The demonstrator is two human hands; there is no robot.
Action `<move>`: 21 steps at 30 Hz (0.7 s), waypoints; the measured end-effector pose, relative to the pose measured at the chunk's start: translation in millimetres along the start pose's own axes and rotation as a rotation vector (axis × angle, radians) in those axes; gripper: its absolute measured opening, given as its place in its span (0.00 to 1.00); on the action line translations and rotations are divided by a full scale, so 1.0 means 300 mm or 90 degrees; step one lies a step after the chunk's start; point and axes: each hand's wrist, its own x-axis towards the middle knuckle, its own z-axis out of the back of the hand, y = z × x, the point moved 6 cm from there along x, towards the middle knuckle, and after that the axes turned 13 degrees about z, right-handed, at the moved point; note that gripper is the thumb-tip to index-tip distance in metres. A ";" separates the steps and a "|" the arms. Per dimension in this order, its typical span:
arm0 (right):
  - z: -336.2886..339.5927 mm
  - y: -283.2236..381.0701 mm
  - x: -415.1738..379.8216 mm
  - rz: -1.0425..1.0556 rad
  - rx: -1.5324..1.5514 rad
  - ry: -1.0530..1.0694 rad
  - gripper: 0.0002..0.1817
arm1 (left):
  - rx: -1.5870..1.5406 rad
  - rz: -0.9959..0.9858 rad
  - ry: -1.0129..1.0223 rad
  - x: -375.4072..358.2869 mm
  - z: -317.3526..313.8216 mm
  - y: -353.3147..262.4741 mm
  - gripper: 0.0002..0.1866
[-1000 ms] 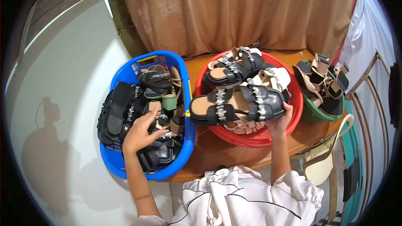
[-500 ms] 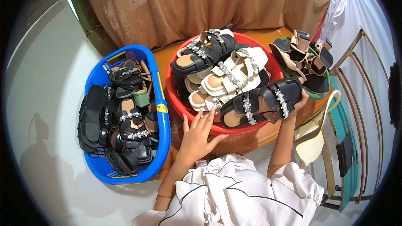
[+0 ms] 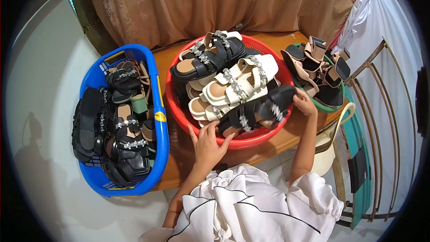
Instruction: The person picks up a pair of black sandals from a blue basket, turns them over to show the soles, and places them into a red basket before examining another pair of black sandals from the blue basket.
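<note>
A black sandal [image 3: 257,113] with sparkling silver trim on its straps lies tilted across the front right of the red basket [image 3: 251,142], blurred by motion. My right hand [image 3: 305,103] grips its far right end. At the basket's front rim is my left hand [image 3: 208,145], thumb spread from the fingers, fingertips right at the sandal's left end. Behind them, white sandals [image 3: 242,83] with the same trim are piled in the basket. Another black sandal [image 3: 208,58] rests on top of the pile at the back left.
On the left a blue basket [image 3: 163,152] holds several black sandals and a green-heeled one. At right, a green basket [image 3: 333,107] is full of beige-and-black heeled shoes. The baskets stand by a wooden table [image 3: 179,170]; a cream chair-like piece [image 3: 324,161] and metal rack [image 3: 369,69] are further right.
My right hand has moved the black sandal left and lower into the red basket, tipping it. My left hand's fingertips now meet the sandal's end. The whole view has shifted slightly.
</note>
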 end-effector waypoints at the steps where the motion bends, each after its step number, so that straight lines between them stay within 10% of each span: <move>1: -0.031 0.041 0.023 -0.018 -0.038 0.079 0.22 | 0.020 0.005 -0.021 0.005 -0.001 -0.002 0.24; 11: -0.063 0.079 0.066 -0.196 -0.491 0.306 0.23 | 0.081 -0.025 -0.054 0.038 -0.025 -0.037 0.14; 21: -0.210 0.183 0.053 0.037 -0.532 0.205 0.35 | -0.017 -0.050 0.024 0.013 0.003 -0.027 0.15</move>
